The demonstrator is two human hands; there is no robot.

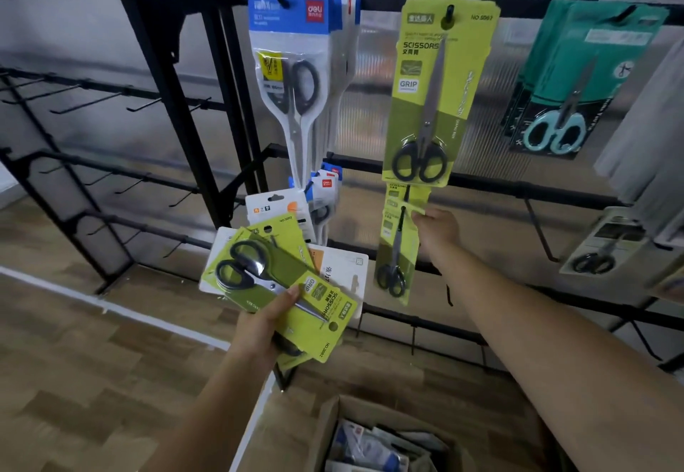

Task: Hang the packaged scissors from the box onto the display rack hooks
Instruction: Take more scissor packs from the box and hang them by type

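We are mid-hang, second row of the rack. Our right hand [438, 229] pinches the top edge of a lime-green scissors pack [398, 245], fingers curled at its header, at a lower hook [406, 196]; the hook itself is hard to make out behind the card, so we cannot tell whether the hole is fully seated. The pack hangs down and to the left of that grip, blades up, black handles at the bottom. Straight above the grip, a larger green pack [436, 90] of the same brand already sits on an upper hook. Our left hand [264, 323] clasps a fanned stack of packs [281, 286], thumb pressed over the top one, a green card lying crosswise; white-and-orange cards show behind it. Up and right of this grip hang the blue-headed packs [296, 64]; far right of both hands, the teal packs [566, 79]. The cardboard box [370, 438] sits below and between our forearms, with more stock visible inside. Our reading: the step in hand is seating this one green pack. The next move likely calls for sliding the header hole fully back along the hook, letting go, then drawing the top green card from the left-hand stack and turning it upright, since it lies sideways now.
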